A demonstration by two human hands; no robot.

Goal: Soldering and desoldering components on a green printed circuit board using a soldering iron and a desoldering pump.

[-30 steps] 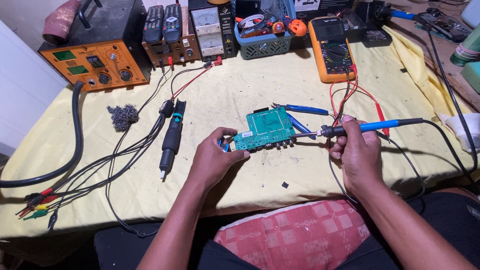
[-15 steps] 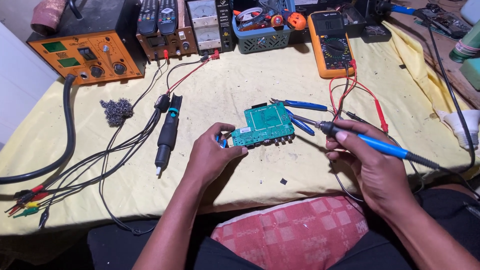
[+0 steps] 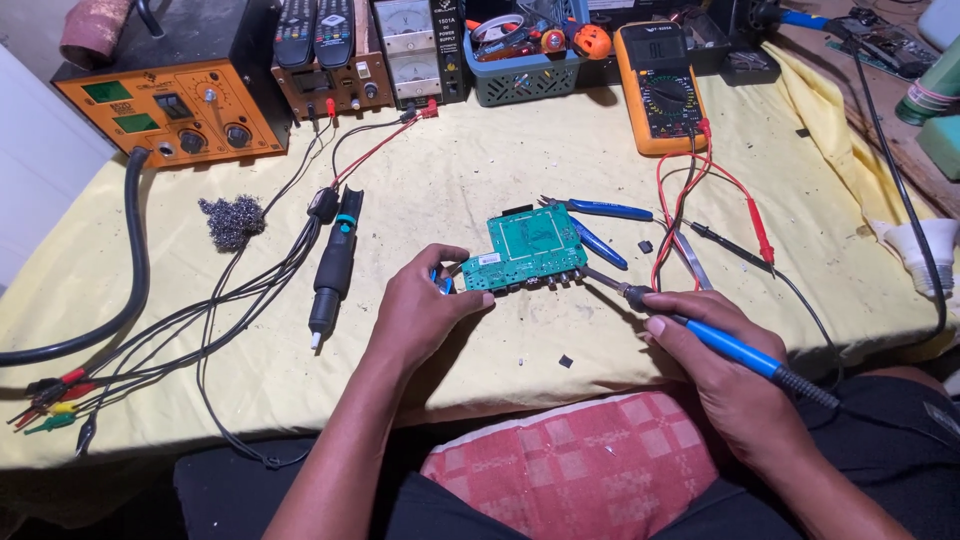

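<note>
Fingers of the left hand point(image 3: 420, 312) close on the left end of a green circuit board point(image 3: 527, 250), thumb and fingertips pinching its edge so that it sits tilted just above the yellow cloth point(image 3: 480, 160) near the middle of the bench. Fingers of the right hand point(image 3: 720, 355) wrap in a pen grip round the blue handle of a soldering iron point(image 3: 700, 325), whose dark tip touches the board's lower right edge, beside a row of small connectors.

Just behind the board lie blue-handled cutters point(image 3: 600, 212), and to their right a pair of tweezers point(image 3: 690, 260) and the red and black probe leads point(image 3: 720, 215) of an orange multimeter point(image 3: 660, 90). Left of the board rests a black hot-air handpiece point(image 3: 335, 265) with a wad of steel wool point(image 3: 232, 220) beyond it. Along the back stand an orange rework station point(image 3: 170, 110), a bench power supply point(image 3: 415, 50) and a teal basket point(image 3: 530, 75) of small tools. A red checked cloth point(image 3: 570, 465) covers the person's lap.
</note>
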